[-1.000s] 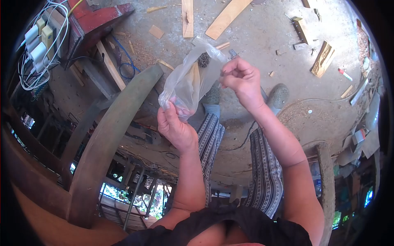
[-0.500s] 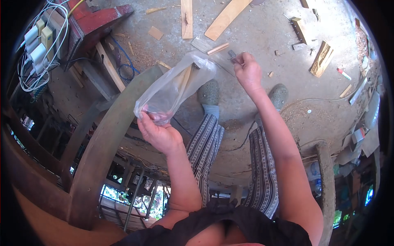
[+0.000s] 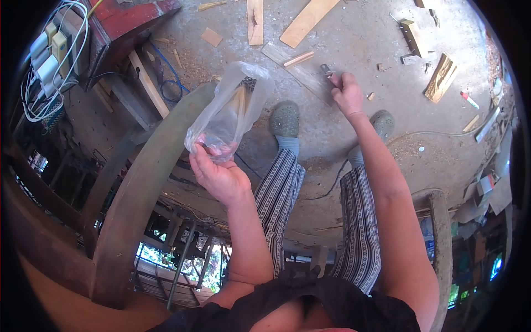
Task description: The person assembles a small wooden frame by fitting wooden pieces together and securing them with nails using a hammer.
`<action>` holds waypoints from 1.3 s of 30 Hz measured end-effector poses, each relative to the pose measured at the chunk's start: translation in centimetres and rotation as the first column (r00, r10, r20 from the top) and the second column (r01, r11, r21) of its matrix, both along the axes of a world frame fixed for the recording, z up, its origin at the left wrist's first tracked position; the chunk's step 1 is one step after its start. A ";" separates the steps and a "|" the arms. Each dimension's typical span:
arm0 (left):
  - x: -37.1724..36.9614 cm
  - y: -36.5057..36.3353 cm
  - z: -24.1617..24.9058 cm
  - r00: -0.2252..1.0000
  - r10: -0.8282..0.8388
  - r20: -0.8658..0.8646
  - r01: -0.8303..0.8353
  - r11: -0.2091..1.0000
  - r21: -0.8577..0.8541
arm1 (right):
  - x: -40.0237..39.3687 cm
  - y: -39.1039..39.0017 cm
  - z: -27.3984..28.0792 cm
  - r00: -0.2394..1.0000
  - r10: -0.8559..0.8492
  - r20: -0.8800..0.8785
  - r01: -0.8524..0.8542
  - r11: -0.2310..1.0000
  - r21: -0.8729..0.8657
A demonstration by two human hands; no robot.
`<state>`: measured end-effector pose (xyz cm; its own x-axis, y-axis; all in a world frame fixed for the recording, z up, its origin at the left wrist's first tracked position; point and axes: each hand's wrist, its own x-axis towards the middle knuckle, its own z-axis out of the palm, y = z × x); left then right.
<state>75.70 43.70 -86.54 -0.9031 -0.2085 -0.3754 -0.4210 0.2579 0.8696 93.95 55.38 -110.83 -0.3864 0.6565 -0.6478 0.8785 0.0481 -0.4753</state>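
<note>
**Bag in one hand, small metal piece in the other**

The left hand (image 3: 218, 174) is closed on the bottom of a clear plastic bag (image 3: 229, 110), fingers bunched around the gathered end. The bag stands up and away from the hand, its open mouth at the far end, and something small and dark sits inside near that mouth; what it is cannot be made out. The bag hangs in the air just beside the curved wooden beam (image 3: 149, 182), over its upper stretch.

The right hand (image 3: 347, 91) is held well apart from the bag, out past the person's right shoe (image 3: 383, 123). Its fingers are pinched on a small metal piece (image 3: 326, 69) that sticks out from the fingertips; the piece is too small to name more closely. Between the bag and this hand, down on the ground, is the left shoe (image 3: 285, 118), with the striped trouser legs (image 3: 282, 185) running back from both shoes toward the camera.

The concrete floor (image 3: 354, 33) beyond the bag is strewn with wood offcuts (image 3: 305, 21) and sawdust. A grey slat (image 3: 293, 69) lies on the floor between the bag's mouth and the right hand, with a short wooden stick (image 3: 299, 58) across it. On the far side of the beam from the bag, a tangle of white cables and plugs (image 3: 47, 63) hangs beside a red wooden piece (image 3: 138, 14).
</note>
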 end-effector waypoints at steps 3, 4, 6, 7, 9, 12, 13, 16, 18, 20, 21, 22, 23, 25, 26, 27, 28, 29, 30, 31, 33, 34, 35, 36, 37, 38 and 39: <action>0.2 0.4 0.0 1.000 0.027 -0.005 -0.027 0.999 0.019 | 1.7 3.5 -0.7 0.976 -0.216 0.027 0.217 0.976 -0.020; 0.2 0.3 0.0 1.000 0.017 0.002 -0.017 1.000 0.021 | 1.7 4.1 -0.7 0.976 -0.216 0.029 0.217 0.976 -0.019; 0.2 0.0 -0.1 1.000 0.008 0.008 -0.008 1.000 0.021 | 1.4 5.1 -0.5 0.982 -0.135 0.130 0.082 0.934 0.346; 0.2 -0.3 -0.2 1.000 0.001 0.028 -0.002 1.000 0.029 | 0.6 5.5 0.2 0.983 -0.133 0.130 0.081 0.935 0.345; 0.3 -0.4 -0.3 0.999 0.000 0.047 -0.001 0.999 0.032 | -0.9 5.5 1.0 0.988 0.154 -0.023 -0.121 0.852 0.509; 0.4 -0.1 -0.4 0.999 -0.014 0.043 0.012 0.999 0.042 | -2.3 3.3 -1.0 0.911 0.408 -0.065 -0.353 0.849 0.393; 0.3 -0.3 -0.4 0.999 -0.019 0.048 0.018 0.999 0.034 | -2.9 2.8 -1.3 0.865 0.493 -0.091 -0.434 0.827 0.356; 0.2 -0.5 -0.4 0.998 -0.030 0.052 0.029 0.999 0.026 | -3.6 2.2 -2.6 0.818 0.575 0.006 -0.533 0.755 0.381; 0.3 -0.6 -0.5 0.998 -0.032 0.059 0.030 0.999 0.035 | -3.5 2.1 -2.7 0.790 0.611 0.054 -0.586 0.725 0.363; 0.3 -0.7 -0.5 0.997 -0.034 0.064 0.032 0.999 0.035 | -3.7 2.5 -2.4 0.859 0.511 -0.013 -0.492 0.833 0.255; 0.4 -0.6 -0.5 0.997 -0.031 0.065 0.029 0.999 0.037 | -3.9 2.6 -2.0 0.858 0.514 -0.011 -0.494 0.831 0.257; 0.4 -0.5 -0.5 0.997 -0.028 0.071 0.025 0.999 0.040 | -4.2 2.5 -1.5 0.854 0.514 -0.082 -0.487 0.845 0.221; 0.5 -0.4 -0.4 0.997 -0.024 0.078 0.021 0.999 0.041 | -4.4 2.5 -1.1 0.847 0.509 -0.154 -0.482 0.857 0.182; 0.7 -0.2 -0.5 0.997 -0.024 0.076 0.021 0.999 0.044 | -4.6 1.7 -1.7 0.811 0.560 -0.170 -0.525 0.824 0.213; 0.6 -0.2 -0.5 0.997 -0.028 0.072 0.024 0.999 0.046 | -4.8 1.3 -2.0 0.773 0.606 -0.188 -0.561 0.791 0.244; 0.5 -0.1 -0.5 0.997 -0.030 0.065 0.027 0.999 0.045 | -5.0 1.1 -2.1 0.773 0.604 -0.193 -0.558 0.793 0.247; 0.5 0.0 -0.4 0.997 -0.021 0.076 0.017 0.999 0.044 | -5.1 0.8 -2.2 0.777 0.593 -0.210 -0.521 0.794 0.315; 0.6 0.0 -0.4 0.996 -0.009 0.091 0.006 0.999 0.041 | -4.9 0.5 -2.2 0.780 0.584 -0.225 -0.483 0.790 0.377; 0.7 0.0 -0.4 0.995 -0.007 0.095 0.003 0.999 0.038 | -4.8 0.3 -2.1 0.780 0.585 -0.223 -0.486 0.791 0.372; 0.8 0.1 -0.5 0.996 0.021 0.082 -0.026 0.998 0.064 | -4.9 0.2 -2.0 0.764 0.624 -0.162 -0.542 0.758 0.363; 1.0 0.1 -0.5 0.996 0.053 0.069 -0.059 0.994 0.089 | -4.9 0.0 -2.1 0.741 0.664 -0.100 -0.598 0.721 0.350; 1.0 0.3 -0.5 0.996 0.048 0.072 -0.055 0.994 0.092 | -5.2 -0.2 -2.3 0.749 0.661 -0.053 -0.615 0.722 0.317; 1.0 0.3 -0.4 0.996 0.043 0.074 -0.050 0.994 0.094 | -5.4 -0.3 -2.5 0.755 0.656 -0.005 -0.628 0.725 0.283; 1.0 0.3 -0.5 0.997 0.041 0.071 -0.048 0.994 0.094 | -5.5 -0.3 -2.4 0.756 0.655 -0.008 -0.626 0.726 0.285; 1.0 0.1 -0.6 0.997 0.035 0.068 -0.041 0.995 0.088 | -5.4 -0.1 -2.2 0.845 0.535 -0.028 -0.507 0.816 0.278; 1.0 0.0 -0.6 0.997 0.029 0.066 -0.034 0.996 0.080 | -5.2 -0.1 -1.9 0.914 0.403 -0.046 -0.378 0.887 0.266; 1.0 0.0 -0.6 0.997 0.030 0.068 -0.035 0.996 0.080 | -5.5 0.1 -0.6 0.914 0.404 -0.045 -0.379 0.887 0.264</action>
<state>76.70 43.66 -87.18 -0.8685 -0.2041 -0.4517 -0.4861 0.1731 0.8566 88.40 55.49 -111.42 -0.6968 0.5716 -0.4333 0.7149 0.5042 -0.4845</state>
